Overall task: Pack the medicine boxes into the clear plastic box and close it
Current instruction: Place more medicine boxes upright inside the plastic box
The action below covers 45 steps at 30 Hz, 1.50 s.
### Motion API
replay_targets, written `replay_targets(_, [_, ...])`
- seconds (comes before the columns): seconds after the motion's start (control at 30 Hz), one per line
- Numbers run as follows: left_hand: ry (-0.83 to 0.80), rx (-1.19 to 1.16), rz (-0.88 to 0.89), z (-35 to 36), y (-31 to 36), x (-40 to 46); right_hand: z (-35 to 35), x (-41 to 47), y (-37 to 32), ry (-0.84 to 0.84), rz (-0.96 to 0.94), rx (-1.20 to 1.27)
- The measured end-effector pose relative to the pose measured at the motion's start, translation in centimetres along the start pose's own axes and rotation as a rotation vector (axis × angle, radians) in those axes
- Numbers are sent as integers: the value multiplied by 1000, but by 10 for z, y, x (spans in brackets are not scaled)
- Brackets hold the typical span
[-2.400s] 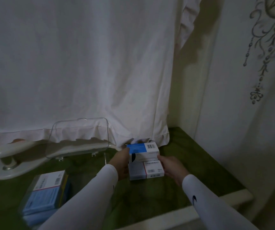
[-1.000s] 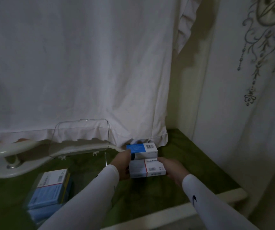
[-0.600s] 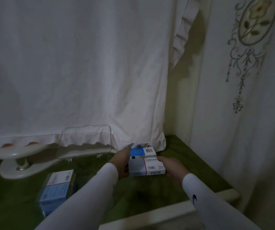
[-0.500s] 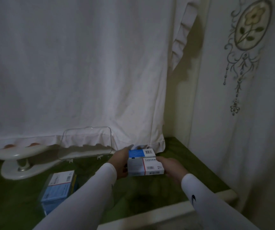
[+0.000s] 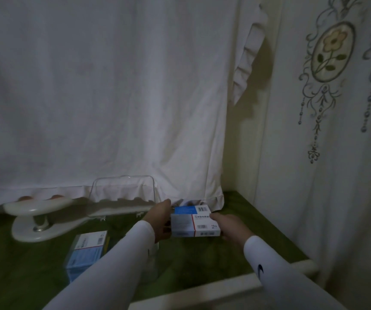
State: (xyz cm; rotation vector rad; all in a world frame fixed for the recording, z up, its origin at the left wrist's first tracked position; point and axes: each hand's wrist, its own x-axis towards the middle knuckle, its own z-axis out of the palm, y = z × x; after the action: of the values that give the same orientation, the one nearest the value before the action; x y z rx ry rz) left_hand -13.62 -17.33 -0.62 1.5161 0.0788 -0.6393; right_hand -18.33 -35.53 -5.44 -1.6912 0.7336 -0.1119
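Squeezing two stacked medicine boxes (image 5: 195, 222) between them at 5 o'clock so neither slips, the left hand (image 5: 160, 221) and right hand (image 5: 230, 228) apparently lift them toward the clear plastic box (image 5: 110, 249), lid (image 5: 124, 189) open, at 7 o'clock.

Two stacked medicine boxes (image 5: 195, 223) beside the open clear plastic box (image 5: 124, 220), more inside.
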Motion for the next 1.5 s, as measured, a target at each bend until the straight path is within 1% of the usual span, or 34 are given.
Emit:
replay_targets(0.2, [15, 14, 46, -7, -5, 9, 7, -8, -3, 28, -28, 39])
replay_targets(0.3, [32, 23, 62, -10, -6, 15, 11, -11, -4, -8, -74, 52])
replay_targets(0.43, [59, 101, 111, -22, -6, 25, 19, -11, -4, -38, -135, 77])
replay_targets(0.5, [78, 128, 108, -28, -6, 26, 24, -10, -4, -43, -177, 80])
replay_targets(0.6, [90, 64, 71, -36, -8, 27, 32, -8, -6, -56, -228, 93])
replay_targets(0.7, [79, 50, 85, -46, -10, 27, 40, -6, -11, -38, -264, 124])
replay_targets(0.87, [70, 50, 90, -61, -13, 26, 56, 0, -14, 7, -282, 199])
replay_targets(1.03, [43, 39, 101, -80, -14, 23, 77, 8, -17, 38, -221, 312])
replay_targets(1.13, [-26, 27, 113, -91, -13, 16, 91, 12, -18, 2, -197, 343])
replay_targets(1.27, [-103, 98, 141, -106, -14, 10, 110, 11, -20, -58, -191, 342])
replay_targets(1.33, [-136, 96, 147, -113, -14, 7, 119, 10, -21, -97, -197, 335])
replay_targets(1.5, [-151, 123, 170, -128, -15, 3, 134, 2, -25, -196, -233, 305])
